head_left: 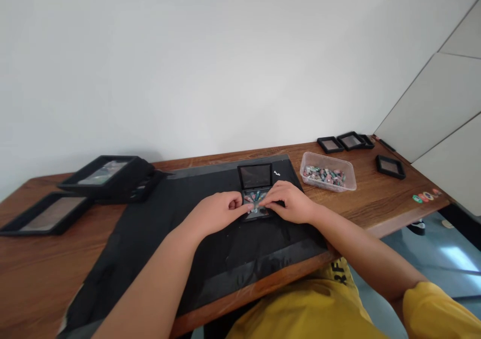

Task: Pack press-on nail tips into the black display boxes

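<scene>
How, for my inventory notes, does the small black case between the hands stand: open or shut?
The black case is open: its lid is raised behind the base, exposing small colourful pieces.

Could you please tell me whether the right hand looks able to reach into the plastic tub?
Probably yes: the plastic tub stands open-topped near the right hand, nothing standing between, though that hand is occupied at the black case.

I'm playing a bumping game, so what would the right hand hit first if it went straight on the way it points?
Probably the left hand: its thumb faces the right hand over the open black case. Small colourful pieces might get brushed first; depth is hard to judge.
</scene>
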### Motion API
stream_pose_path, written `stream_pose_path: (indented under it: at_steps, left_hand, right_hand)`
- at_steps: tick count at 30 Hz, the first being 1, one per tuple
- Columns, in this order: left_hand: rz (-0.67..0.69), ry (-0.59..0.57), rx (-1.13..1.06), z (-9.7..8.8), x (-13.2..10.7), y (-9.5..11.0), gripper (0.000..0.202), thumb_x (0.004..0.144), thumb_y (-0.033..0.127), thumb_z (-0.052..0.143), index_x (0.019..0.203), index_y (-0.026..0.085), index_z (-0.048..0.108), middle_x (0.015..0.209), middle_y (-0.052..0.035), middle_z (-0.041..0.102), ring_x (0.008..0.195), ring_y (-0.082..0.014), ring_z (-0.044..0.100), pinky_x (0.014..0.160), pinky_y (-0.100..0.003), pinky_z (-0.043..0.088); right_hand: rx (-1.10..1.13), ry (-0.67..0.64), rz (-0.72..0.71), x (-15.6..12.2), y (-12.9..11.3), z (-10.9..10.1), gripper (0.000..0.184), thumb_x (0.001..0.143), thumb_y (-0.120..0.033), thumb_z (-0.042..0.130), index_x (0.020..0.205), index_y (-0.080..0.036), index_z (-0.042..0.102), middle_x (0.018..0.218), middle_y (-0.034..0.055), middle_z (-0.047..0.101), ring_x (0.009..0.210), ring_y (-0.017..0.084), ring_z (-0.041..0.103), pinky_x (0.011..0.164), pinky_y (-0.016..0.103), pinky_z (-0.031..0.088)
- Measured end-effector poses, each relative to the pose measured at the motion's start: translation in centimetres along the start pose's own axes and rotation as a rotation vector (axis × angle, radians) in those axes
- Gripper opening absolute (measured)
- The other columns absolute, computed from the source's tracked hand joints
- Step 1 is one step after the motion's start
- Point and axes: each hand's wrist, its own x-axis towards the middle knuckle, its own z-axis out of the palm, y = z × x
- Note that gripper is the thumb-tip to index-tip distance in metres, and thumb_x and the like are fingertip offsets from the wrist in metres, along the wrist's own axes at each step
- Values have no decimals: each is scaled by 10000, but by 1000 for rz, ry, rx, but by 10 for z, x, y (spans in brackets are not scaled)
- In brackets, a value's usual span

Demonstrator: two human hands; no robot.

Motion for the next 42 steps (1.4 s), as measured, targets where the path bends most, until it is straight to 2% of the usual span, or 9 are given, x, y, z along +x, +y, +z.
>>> stream_pose_path:
  at_steps: [7, 11, 16, 19, 24, 29, 42]
  left_hand:
    - [-10, 16, -13, 0, 0, 1, 432, 837, 637, 560, 666, 244, 508, 672, 4, 625, 630, -184, 550, 591, -315, 308]
    - [-11, 14, -19, 0, 0, 0, 441, 835, 650, 559, 668, 244, 515, 672, 3, 624, 627, -185, 549, 593, -318, 309]
    - [-15, 4, -20, 0, -1, 0, 458, 838, 675, 534, 674, 247, 521, 681, 0, 631, 641, -190, 560, 601, -324, 323]
    - [-11, -3, -24, -1, -1, 0, 460, 831, 682, 535, 680, 248, 525, 690, -1, 640, 646, -190, 565, 606, -326, 333]
    - [4, -1, -29, -2, -2, 0, 469, 828, 692, 527, 682, 246, 528, 686, -4, 644, 628, -186, 555, 596, -323, 327]
    - [7, 5, -42, 0, -2, -1, 475, 822, 700, 528, 683, 245, 534, 688, -6, 649, 632, -190, 559, 597, -322, 329]
    - [20, -8, -75, 0, -1, -4, 520, 841, 740, 483, 706, 245, 567, 713, -12, 654, 669, -202, 575, 621, -326, 336]
  right_hand:
    - [-69, -59, 42, -1, -1, -1, 179, 919, -103, 689, 1054, -198, 758, 996, 67, 773, 950, 202, 680, 912, 367, 473]
    - [14, 7, 114, -2, -2, 0, 253, 887, -112, 732, 1126, -197, 723, 946, 51, 767, 902, 197, 670, 873, 351, 496]
    - [163, 79, 169, -3, 0, 1, 111, 924, -208, 743, 1030, -203, 775, 963, 57, 803, 912, 192, 705, 854, 331, 521]
    - [196, 87, 144, -2, 3, 3, 115, 963, -228, 704, 1023, -216, 802, 966, 56, 815, 914, 189, 727, 879, 339, 522]
    - [31, 14, 43, 0, 5, 3, 183, 987, -161, 645, 1065, -212, 802, 1037, 71, 813, 952, 187, 721, 901, 349, 488]
    - [-167, -22, 79, 0, 1, 0, 209, 1005, -184, 632, 1141, -210, 789, 1091, 69, 812, 979, 210, 677, 873, 367, 435]
    - [-279, -107, 40, -2, -7, 0, 282, 1009, -243, 649, 1273, -228, 746, 1178, 63, 801, 1035, 239, 626, 866, 383, 386]
